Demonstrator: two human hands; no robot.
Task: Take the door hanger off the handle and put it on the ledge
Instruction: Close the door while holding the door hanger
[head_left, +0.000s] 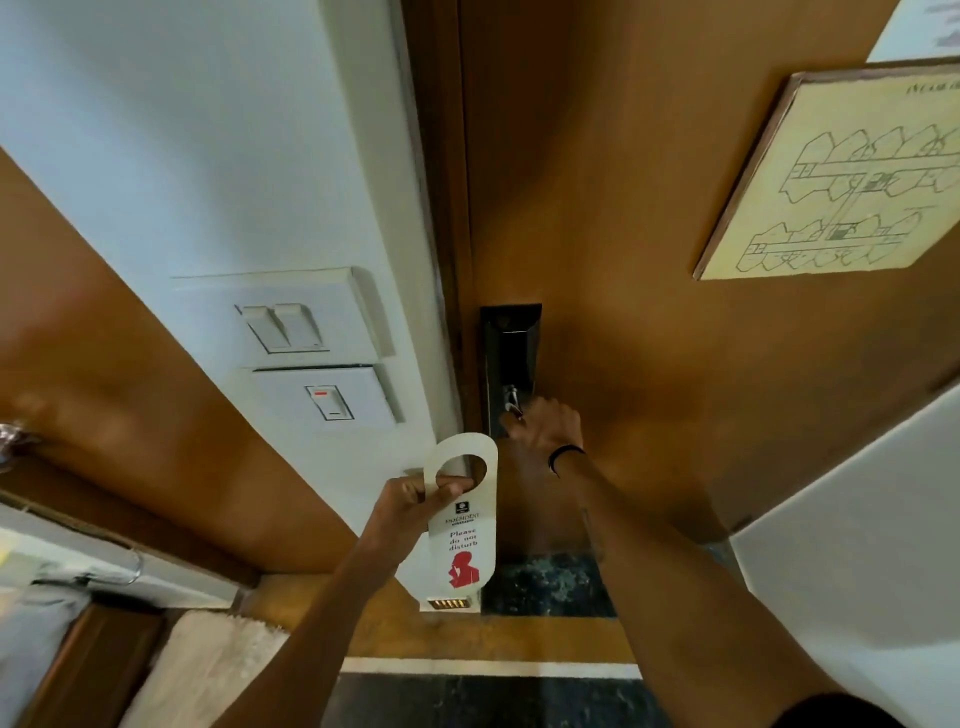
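A cream door hanger printed "Please do not disturb" with a red figure hangs free of the door, upright in the air. My left hand pinches it just below its round hole, thumb across the front. My right hand rests closed on the door handle, which sticks out of a black lock plate on the brown wooden door. The fingers hide most of the handle. I cannot make out a ledge for certain.
Two white switch plates sit on the white wall left of the door frame. A framed floor plan hangs on the door at upper right. Dark stone floor lies below; a brown panel and pale shelf run at lower left.
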